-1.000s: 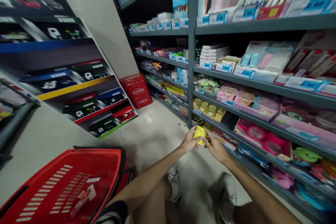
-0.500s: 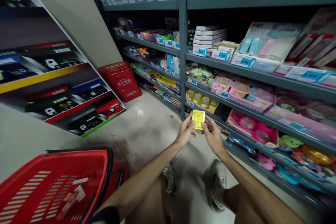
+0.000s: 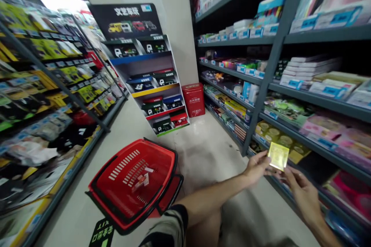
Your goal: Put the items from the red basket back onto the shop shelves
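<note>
A small square yellow packet (image 3: pixel 278 156) is in front of the right-hand shelves, its printed face washed out by glare. My left hand (image 3: pixel 257 166) pinches its left edge, thumb on the front. At its lower right corner, the fingers of my right hand (image 3: pixel 303 193) close on the packet, partly behind it. Down to the left, a red shopping basket (image 3: pixel 101 179) stands on the floor with a few small packaged items (image 3: pixel 142 181) inside.
Grey shelving (image 3: pixel 261 102) with boxed goods runs along the right. Ahead stand a cardboard display (image 3: pixel 142 94) of toy truck boxes and a red metal box (image 3: pixel 193 100). Another goods rack (image 3: pixel 58 73) lines the left. A floor sign (image 3: pixel 102 232) lies beside the basket.
The view has swung left and up, bringing the whole basket, the display and the left rack into sight. Both hands still hold the yellow packet, which now appears further right and lower.
</note>
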Tool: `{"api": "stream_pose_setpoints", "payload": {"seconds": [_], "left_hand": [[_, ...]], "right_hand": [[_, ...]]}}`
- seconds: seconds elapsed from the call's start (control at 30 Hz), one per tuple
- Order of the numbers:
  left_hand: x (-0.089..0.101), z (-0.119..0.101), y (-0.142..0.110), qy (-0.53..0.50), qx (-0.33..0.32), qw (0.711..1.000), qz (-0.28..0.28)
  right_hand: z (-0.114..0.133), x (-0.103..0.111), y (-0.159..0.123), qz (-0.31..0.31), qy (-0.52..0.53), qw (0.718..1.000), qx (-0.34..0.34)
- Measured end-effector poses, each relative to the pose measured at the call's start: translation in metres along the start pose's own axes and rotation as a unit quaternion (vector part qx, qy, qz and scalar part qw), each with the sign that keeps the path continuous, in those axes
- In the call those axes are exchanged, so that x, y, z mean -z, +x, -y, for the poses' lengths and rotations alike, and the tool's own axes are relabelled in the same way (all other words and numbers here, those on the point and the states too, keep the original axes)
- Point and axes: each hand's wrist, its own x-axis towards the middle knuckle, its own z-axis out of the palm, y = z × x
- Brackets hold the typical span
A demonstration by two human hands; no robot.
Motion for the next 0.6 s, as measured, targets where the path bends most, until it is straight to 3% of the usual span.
{"api": "stream_pose_setpoints", "payload": {"seconds": [0.1, 0.23, 0.43, 0.6], "left_hand": [[0.0, -0.01, -0.005, -0.005, 0.015, 1.0, 0.019], [-0.004, -0.021, -0.009, 0.012, 0.0, 1.0, -0.014], [-0.011, -0.009, 0.007, -0.034, -0.022, 0.996, -0.077], [-0.006, -0.005, 0.019, -0.016, 0.004, 0.995, -0.099]], "right_hand": [[-0.006, -0.002, 0.004, 0.012, 0.016, 1.0, -0.012], [0.006, -0.011, 0.005, 0.055, 0.061, 0.996, -0.016], [0.014, -0.024, 0.016, -0.002, 0.06, 0.998, 0.012], [0.017, -0.036, 0.025, -0.028, 0.06, 0.998, 0.02]]}}
